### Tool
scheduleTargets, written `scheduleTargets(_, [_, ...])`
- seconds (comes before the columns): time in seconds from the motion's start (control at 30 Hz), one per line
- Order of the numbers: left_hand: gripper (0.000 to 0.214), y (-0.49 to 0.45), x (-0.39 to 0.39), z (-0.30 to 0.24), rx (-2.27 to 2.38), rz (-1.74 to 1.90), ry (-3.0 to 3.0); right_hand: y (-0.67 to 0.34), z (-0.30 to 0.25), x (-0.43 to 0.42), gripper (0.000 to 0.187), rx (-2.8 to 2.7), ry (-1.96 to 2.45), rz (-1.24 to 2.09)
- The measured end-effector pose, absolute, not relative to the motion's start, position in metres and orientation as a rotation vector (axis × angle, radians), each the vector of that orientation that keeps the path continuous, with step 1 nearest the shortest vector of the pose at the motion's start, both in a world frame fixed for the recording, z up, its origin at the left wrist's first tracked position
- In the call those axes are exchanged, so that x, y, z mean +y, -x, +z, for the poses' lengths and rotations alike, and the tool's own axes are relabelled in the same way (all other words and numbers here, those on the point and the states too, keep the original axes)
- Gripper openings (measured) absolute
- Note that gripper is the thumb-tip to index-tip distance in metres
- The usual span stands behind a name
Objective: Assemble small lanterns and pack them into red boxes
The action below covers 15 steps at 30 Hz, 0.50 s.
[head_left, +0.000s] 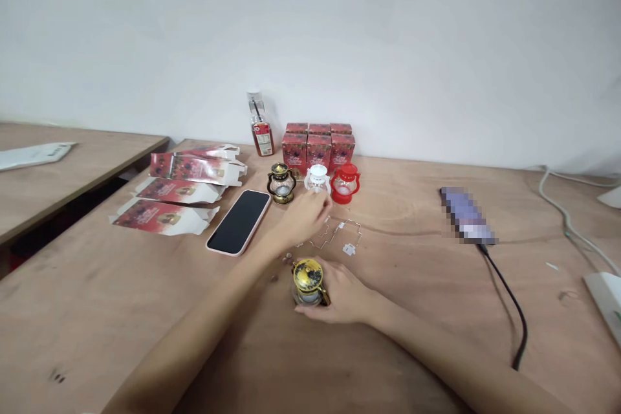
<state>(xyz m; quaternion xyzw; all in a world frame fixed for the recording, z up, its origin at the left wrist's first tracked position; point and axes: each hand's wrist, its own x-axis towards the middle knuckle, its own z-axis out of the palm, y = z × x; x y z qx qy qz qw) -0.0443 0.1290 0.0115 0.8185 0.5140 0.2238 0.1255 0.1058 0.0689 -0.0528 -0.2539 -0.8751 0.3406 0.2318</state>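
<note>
My right hand [342, 291] is wrapped round a small black-and-gold lantern [308, 275] with a clear body, low over the front of the table. Farther forward, my left hand [310, 210] has its fingers curled together just in front of a white lantern [317, 174]; what they hold, if anything, is hidden. Beside the white one stand a red lantern [345, 184] and another black-and-gold lantern [281, 184]. Between my hands lie thin white frame pieces [359, 233], a small white cut-out [348, 249] and a few small round bits [287, 259].
Stacked red boxes [319, 150] and a bottle [262, 132] stand by the wall. Flattened red cartons [165, 217] and a phone [239, 223] lie on the left. On the right is another phone [466, 210] with a black cable [517, 310]; a white cable [563, 207] runs beyond.
</note>
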Motion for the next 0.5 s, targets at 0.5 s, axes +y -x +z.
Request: scheduleTargets(0.5, [0.023, 0.07, 0.106, 0.076, 1.216, 0.705, -1.569, -0.107, -0.055, 0.088, 0.06, -1.464, 0.727, 1.738])
